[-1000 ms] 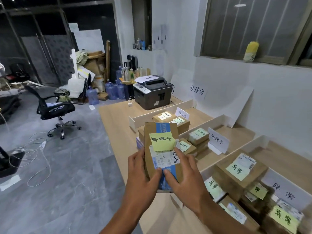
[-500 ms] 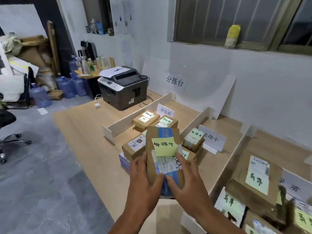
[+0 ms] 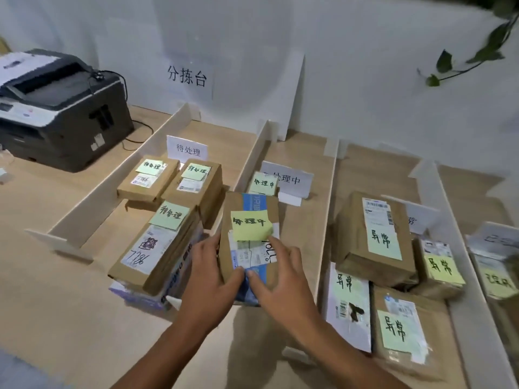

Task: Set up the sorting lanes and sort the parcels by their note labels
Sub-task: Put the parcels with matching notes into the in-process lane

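Both hands grip a brown cardboard parcel (image 3: 250,209) with blue tape and a yellow-green note reading 处理中. My left hand (image 3: 209,270) clasps its left side, my right hand (image 3: 276,272) its lower right. The parcel hangs over the front of the second lane, whose sign (image 3: 292,179) reads 处理中. Another noted parcel (image 3: 262,183) lies further back in that lane. The first lane, signed 待处理 (image 3: 187,148), holds three noted parcels (image 3: 160,248). The third lane holds several parcels (image 3: 373,240) noted 异常.
White divider boards (image 3: 247,161) split the wooden table (image 3: 56,290) into lanes. A grey printer (image 3: 59,108) sits at the back left. A wall sign (image 3: 186,75) reads 分拣台. A fourth lane at the far right holds a silver packet (image 3: 497,262). Plant leaves (image 3: 471,49) hang top right.
My view has swung right and down from the room toward the lanes. The parcel, held by both hands throughout, has come closer to the second lane.
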Demonstrator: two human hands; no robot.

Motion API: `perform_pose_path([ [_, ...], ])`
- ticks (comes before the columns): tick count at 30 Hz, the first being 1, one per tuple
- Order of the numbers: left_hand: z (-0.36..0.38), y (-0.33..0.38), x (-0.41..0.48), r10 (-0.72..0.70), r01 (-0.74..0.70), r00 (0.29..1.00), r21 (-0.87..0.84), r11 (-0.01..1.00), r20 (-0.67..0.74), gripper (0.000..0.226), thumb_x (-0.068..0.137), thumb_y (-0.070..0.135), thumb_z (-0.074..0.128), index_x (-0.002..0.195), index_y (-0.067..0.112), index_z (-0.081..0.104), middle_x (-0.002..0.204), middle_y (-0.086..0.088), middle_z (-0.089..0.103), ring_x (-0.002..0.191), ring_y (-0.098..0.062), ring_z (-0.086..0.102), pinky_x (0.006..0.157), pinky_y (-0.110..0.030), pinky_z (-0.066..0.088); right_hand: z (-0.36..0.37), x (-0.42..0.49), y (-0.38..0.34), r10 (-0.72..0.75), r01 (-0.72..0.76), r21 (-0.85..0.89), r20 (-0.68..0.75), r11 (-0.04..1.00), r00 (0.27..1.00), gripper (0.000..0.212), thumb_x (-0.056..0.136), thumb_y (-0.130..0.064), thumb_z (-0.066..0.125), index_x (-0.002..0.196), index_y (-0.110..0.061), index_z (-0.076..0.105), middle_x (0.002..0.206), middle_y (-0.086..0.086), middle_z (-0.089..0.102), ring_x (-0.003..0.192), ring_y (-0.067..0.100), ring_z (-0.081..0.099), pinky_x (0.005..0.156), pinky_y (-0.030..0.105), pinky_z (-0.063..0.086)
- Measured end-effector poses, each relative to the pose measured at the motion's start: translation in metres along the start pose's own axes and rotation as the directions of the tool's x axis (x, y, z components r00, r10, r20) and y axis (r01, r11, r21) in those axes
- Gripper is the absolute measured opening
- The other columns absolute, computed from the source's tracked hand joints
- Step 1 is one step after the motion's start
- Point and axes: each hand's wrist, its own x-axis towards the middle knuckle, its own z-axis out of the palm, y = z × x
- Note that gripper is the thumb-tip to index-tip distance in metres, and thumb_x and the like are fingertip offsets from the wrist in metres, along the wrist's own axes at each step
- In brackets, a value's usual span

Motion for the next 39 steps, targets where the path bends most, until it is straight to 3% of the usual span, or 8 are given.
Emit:
perform_pose_path([
  [5,0.013,-0.036,0.040,-0.041,0.035,0.990,0.052,0.998,0.138,0.065,0.086,0.029,0.070,0.142,0.037,0.037,0.131,0.008,0.040,0.118,0.026,0.036,0.092,-0.004,0.037,0.033,0.027,0.026,0.094,-0.094,-0.017,-0.014,0.995,0.995,0.076,0.088,-0.055,0.066,0.152,-0.032,0.031,0.130,-0.010,0.035,0.121,0.010,0.049,0.094,0.028,0.052],
  [7,0.014,-0.050,0.056,-0.055,0.042,0.981,0.076,0.996,0.184,0.066,0.086,0.033,0.069,0.143,0.035,0.036,0.132,0.010,0.039,0.120,0.023,0.036,0.097,-0.019,0.042,0.046,0.036,0.032,0.119,-0.120,-0.023,-0.043,0.992,0.992,0.072,0.090,-0.051,0.067,0.151,-0.031,0.034,0.130,-0.008,0.037,0.122,0.009,0.048,0.088,0.014,0.050],
  [11,0.022,-0.077,0.081,-0.097,0.079,0.961,0.080,0.994,0.258,0.066,0.082,0.045,0.063,0.141,0.037,0.034,0.129,0.017,0.035,0.124,0.012,0.039,0.098,-0.023,0.043,0.071,0.053,0.044,0.196,-0.198,-0.050,-0.047,0.979,0.980,0.070,0.092,-0.048,0.067,0.151,-0.031,0.034,0.128,-0.006,0.037,0.117,0.005,0.047,0.069,-0.006,0.037],
  [17,0.037,-0.105,0.091,-0.117,0.110,0.950,0.040,0.993,0.288,0.069,0.081,0.040,0.063,0.143,0.023,0.039,0.123,0.020,0.033,0.118,0.026,0.031,0.086,0.006,0.031,0.094,0.059,0.053,0.236,-0.245,-0.132,-0.076,0.961,0.969,0.075,0.084,-0.068,0.047,0.150,-0.040,0.026,0.128,-0.006,0.034,0.116,0.012,0.053,0.091,0.031,0.057],
  [22,0.027,-0.100,0.090,-0.071,0.068,0.940,0.023,0.997,0.333,0.072,0.086,0.034,0.068,0.149,0.022,0.034,0.135,0.010,0.033,0.117,0.020,0.033,0.097,-0.002,0.028,0.091,0.057,0.035,0.306,-0.313,-0.158,-0.066,0.937,0.950,0.076,0.087,-0.067,0.050,0.153,-0.041,0.024,0.132,-0.008,0.034,0.122,0.015,0.051,0.097,0.043,0.055],
  [25,0.014,-0.082,0.096,0.050,-0.075,0.940,0.060,0.995,0.338,0.073,0.092,0.028,0.069,0.153,0.013,0.031,0.149,0.005,0.027,0.131,0.004,0.027,0.106,-0.004,0.019,0.073,0.057,0.013,0.291,-0.311,-0.185,-0.127,0.932,0.948,0.073,0.089,-0.065,0.047,0.153,-0.040,0.023,0.134,-0.008,0.035,0.127,0.014,0.045,0.102,0.042,0.051],
  [31,0.000,0.014,0.117,0.300,-0.301,0.901,-0.045,0.952,0.315,0.064,0.096,0.025,0.065,0.152,0.007,0.039,0.153,-0.007,0.033,0.145,-0.019,0.031,0.121,-0.038,0.029,-0.014,0.046,-0.040,0.158,-0.257,-0.220,-0.387,0.941,0.908,0.066,0.094,-0.058,0.046,0.154,-0.032,0.032,0.144,-0.009,0.036,0.133,0.011,0.042,0.103,0.039,0.046],
  [39,0.053,0.179,0.041,0.598,-0.463,0.715,-0.397,0.793,0.362,0.054,0.093,0.044,0.052,0.142,0.024,0.046,0.138,0.014,0.043,0.131,-0.002,0.042,0.108,-0.014,0.029,-0.159,-0.074,-0.067,0.017,-0.304,-0.276,-0.716,0.912,0.698,0.057,0.100,-0.043,0.053,0.151,-0.020,0.041,0.143,0.000,0.045,0.135,0.012,0.038,0.106,0.025,0.034],
])
